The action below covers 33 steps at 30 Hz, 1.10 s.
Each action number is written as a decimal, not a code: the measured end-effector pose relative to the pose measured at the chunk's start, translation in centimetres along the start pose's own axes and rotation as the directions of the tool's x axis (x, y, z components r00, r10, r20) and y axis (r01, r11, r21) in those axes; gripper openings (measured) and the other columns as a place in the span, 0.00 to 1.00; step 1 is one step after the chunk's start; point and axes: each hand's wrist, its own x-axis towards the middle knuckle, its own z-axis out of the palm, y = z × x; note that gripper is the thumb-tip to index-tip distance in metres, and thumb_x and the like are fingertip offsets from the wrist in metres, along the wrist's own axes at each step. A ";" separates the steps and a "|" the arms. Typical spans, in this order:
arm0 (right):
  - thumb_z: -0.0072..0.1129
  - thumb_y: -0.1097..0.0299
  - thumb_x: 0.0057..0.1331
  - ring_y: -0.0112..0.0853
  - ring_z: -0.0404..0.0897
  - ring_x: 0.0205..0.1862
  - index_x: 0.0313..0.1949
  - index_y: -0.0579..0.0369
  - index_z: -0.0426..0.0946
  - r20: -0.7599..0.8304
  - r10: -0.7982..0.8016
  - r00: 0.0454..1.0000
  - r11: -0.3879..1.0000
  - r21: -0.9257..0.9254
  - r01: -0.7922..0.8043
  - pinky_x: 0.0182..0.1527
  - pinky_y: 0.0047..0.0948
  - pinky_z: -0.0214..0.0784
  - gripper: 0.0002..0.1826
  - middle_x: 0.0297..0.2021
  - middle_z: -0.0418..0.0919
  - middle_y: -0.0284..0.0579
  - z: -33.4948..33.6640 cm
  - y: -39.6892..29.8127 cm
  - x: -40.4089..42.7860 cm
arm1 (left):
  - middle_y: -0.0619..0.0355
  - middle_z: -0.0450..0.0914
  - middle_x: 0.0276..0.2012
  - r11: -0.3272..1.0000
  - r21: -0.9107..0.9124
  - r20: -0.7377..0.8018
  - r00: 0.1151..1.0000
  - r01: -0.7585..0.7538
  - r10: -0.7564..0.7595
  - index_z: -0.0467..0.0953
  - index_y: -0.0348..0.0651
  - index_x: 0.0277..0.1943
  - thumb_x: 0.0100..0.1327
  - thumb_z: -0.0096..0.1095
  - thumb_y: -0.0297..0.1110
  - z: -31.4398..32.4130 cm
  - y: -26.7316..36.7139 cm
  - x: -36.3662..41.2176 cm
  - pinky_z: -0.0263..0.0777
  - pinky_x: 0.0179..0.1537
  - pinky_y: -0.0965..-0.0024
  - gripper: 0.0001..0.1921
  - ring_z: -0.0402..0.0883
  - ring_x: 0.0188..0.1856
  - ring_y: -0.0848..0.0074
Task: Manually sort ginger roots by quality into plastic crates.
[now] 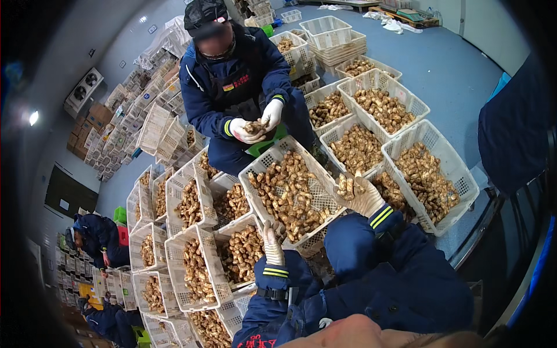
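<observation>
My right hand (357, 195), in a pale work glove with dirty fingers, holds a few thick-stemmed mushrooms (346, 186) over the right corner of a white perforated plastic crate (285, 145). Inside this crate lies a heap of brown and cream mushrooms (283, 191), which look like matsutake; part of its mesh floor shows on the right. At the crate's near left side is my left hand (273, 245), also gloved, with darkly soiled fingertips pointing up. Whether anything small sits between those fingers cannot be made out.
Opposite me a co-worker (239, 87) in white gloves sits holding mushrooms (254, 127). More filled crates stand left (196, 265) and right (428, 174). Stacked crates (328, 35) rise behind. Two other people (98, 243) bend over crates at far left. Blue floor (444, 61) shows at upper right.
</observation>
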 end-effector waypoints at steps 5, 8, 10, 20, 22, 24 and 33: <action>0.55 0.59 0.64 0.47 0.73 0.55 0.60 0.53 0.63 0.023 0.019 1.000 0.999 0.037 -0.020 0.53 0.50 0.70 0.27 0.52 0.73 0.50 -0.3 0.5 0.1 | 0.47 0.65 0.58 1.000 -0.001 -0.018 1.000 0.003 -0.003 0.50 0.41 0.69 0.67 0.46 0.57 0.3 0.0 -0.4 0.70 0.53 0.62 0.36 0.73 0.50 0.66; 0.54 0.60 0.65 0.45 0.74 0.54 0.59 0.53 0.65 0.024 0.024 0.999 0.999 0.020 -0.025 0.52 0.48 0.71 0.25 0.50 0.74 0.48 -0.6 0.4 0.2 | 0.47 0.65 0.59 1.000 0.018 -0.015 1.000 0.009 -0.008 0.50 0.41 0.68 0.67 0.45 0.56 0.3 0.0 -0.3 0.70 0.53 0.63 0.35 0.73 0.50 0.66; 0.54 0.61 0.65 0.43 0.75 0.51 0.58 0.54 0.66 -0.003 0.008 1.000 0.999 -0.046 -0.008 0.50 0.48 0.73 0.23 0.49 0.75 0.48 -0.9 0.0 -0.1 | 0.47 0.65 0.59 1.000 0.025 -0.008 1.000 0.010 -0.009 0.51 0.41 0.68 0.67 0.45 0.56 0.1 -0.1 -0.2 0.70 0.53 0.64 0.35 0.73 0.50 0.66; 0.60 0.46 0.59 0.45 0.68 0.56 0.62 0.57 0.57 -0.234 -0.367 0.900 0.904 -0.317 0.287 0.54 0.46 0.69 0.40 0.55 0.65 0.59 0.5 -11.9 6.8 | 0.46 0.68 0.57 0.996 0.089 0.011 1.000 0.001 -0.002 0.52 0.40 0.68 0.69 0.45 0.50 -1.0 -0.9 0.0 0.71 0.51 0.66 0.31 0.76 0.49 0.67; 0.60 0.40 0.56 0.46 0.51 0.67 0.67 0.60 0.43 -0.185 -0.477 0.859 0.864 -0.282 0.418 0.66 0.43 0.52 0.53 0.65 0.50 0.62 -0.2 -17.3 8.7 | 0.46 0.67 0.58 0.998 0.069 0.042 0.999 0.001 -0.003 0.51 0.40 0.68 0.69 0.46 0.49 -0.8 -1.5 0.4 0.71 0.51 0.66 0.31 0.76 0.50 0.66; 0.59 0.46 0.60 0.49 0.51 0.69 0.69 0.60 0.38 -0.244 -0.287 0.926 0.958 -0.095 0.272 0.68 0.43 0.49 0.51 0.67 0.47 0.63 -0.7 -18.6 9.2 | 0.46 0.67 0.58 0.998 0.062 0.031 1.000 0.003 -0.005 0.51 0.40 0.68 0.69 0.46 0.49 -0.5 -1.3 0.7 0.71 0.51 0.65 0.31 0.75 0.50 0.66; 0.55 0.58 0.65 0.46 0.78 0.44 0.54 0.58 0.68 -0.389 0.054 0.920 0.765 -0.576 -0.288 0.46 0.45 0.74 0.23 0.47 0.76 0.53 -3.1 -4.5 10.7 | 0.45 0.65 0.60 0.996 0.009 -0.032 0.995 0.092 -0.092 0.50 0.42 0.68 0.69 0.45 0.48 -2.0 -1.4 0.1 0.70 0.52 0.64 0.31 0.74 0.52 0.64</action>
